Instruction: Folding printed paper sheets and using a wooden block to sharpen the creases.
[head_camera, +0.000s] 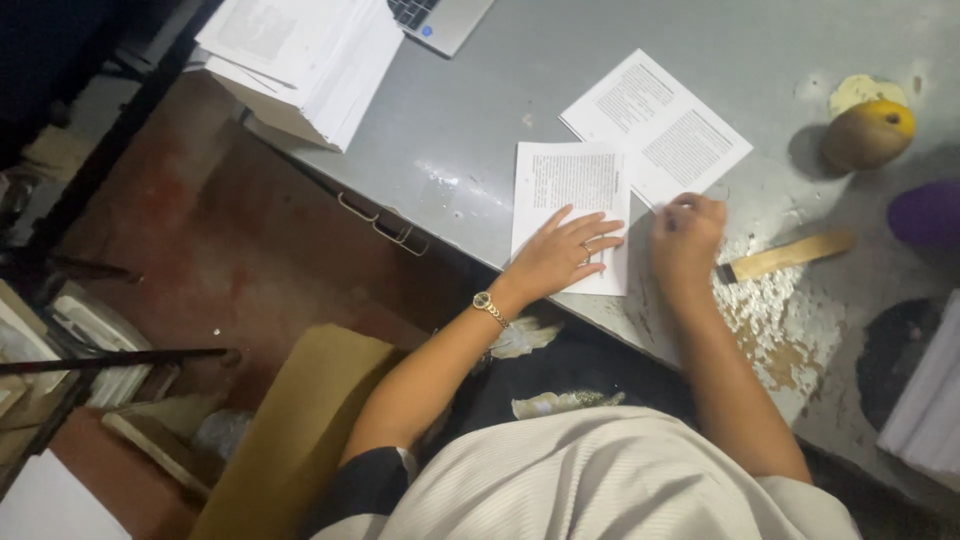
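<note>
Left hand (565, 250) flat, fingers spread, on folded sheet (570, 205); right hand (687, 232) curled, perhaps pinching its edge.

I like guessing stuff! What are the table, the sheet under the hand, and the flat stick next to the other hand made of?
The table looks like grey painted metal: smooth and dull, with paint flaking off near the edge. The sheet under the left hand is thin white printed paper, lying flat. The flat stick beside the right hand looks like pale bare wood with a dark tip, though that is uncertain.
</note>
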